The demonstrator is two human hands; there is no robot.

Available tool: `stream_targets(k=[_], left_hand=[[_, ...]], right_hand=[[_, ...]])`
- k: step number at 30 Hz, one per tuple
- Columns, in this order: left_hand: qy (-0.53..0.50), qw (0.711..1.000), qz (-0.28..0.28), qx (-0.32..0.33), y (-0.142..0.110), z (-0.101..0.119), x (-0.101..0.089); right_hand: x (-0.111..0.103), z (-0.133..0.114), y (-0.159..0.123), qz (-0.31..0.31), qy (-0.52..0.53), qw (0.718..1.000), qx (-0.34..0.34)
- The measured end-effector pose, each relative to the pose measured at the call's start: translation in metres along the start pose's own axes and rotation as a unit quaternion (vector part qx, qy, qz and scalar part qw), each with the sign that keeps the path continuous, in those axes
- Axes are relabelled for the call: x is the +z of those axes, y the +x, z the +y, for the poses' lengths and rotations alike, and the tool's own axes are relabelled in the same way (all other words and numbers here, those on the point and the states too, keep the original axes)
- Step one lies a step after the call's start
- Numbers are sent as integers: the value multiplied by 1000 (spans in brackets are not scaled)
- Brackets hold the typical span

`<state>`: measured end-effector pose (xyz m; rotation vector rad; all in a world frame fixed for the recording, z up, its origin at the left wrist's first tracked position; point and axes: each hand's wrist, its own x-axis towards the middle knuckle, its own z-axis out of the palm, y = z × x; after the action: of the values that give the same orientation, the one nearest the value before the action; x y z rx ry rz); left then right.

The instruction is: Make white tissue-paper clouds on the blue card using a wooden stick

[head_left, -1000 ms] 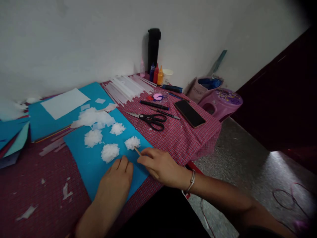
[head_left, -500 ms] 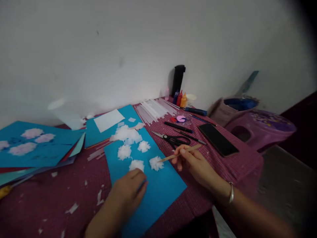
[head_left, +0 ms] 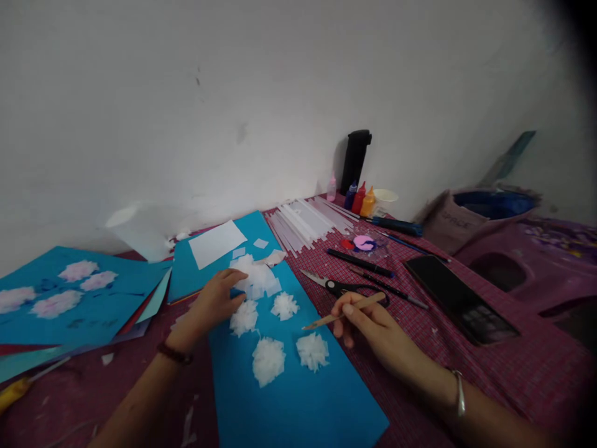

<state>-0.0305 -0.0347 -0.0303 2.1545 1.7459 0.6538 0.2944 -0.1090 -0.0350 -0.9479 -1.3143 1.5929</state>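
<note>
My right hand (head_left: 364, 323) grips a flat wooden stick (head_left: 321, 322) with a narrow tip, which points left just above a white tissue-paper puff (head_left: 312, 351). My left hand (head_left: 217, 305), thumb and fingers apart, is at the left edge of a pile of thin white paper squares (head_left: 256, 277). Several white puffs, one of them a larger puff (head_left: 268, 361), lie on the blue sheet (head_left: 298, 410). Another puff (head_left: 244, 318) sits just below my left hand.
Scissors (head_left: 336, 286), pens (head_left: 359, 262) and a phone (head_left: 459, 298) lie right of the sheet. White paper strips (head_left: 305, 224), paint bottles (head_left: 359, 198) and paint blobs (head_left: 364, 242) are behind. At left lies a blue picture (head_left: 107, 311) with pinkish puffs.
My left hand has moved up from the lower puff to the paper pile. The stick tip has lifted off the right puff. The view has shifted a little.
</note>
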Motion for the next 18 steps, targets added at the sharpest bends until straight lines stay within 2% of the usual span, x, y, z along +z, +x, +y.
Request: stream_targets(k=[5,9,18], left_hand=[[-79,989,46,-117,13,3,-3],[-193,958,79,-197,18,6,-14],[-360,879,143,-279,16,8,-27]], right_hand=[[0,-5,-1,0,1,1000,8],[0,-3,-2,-6,-2,1000,13],[1,1,1,-1,-22,1000,5]])
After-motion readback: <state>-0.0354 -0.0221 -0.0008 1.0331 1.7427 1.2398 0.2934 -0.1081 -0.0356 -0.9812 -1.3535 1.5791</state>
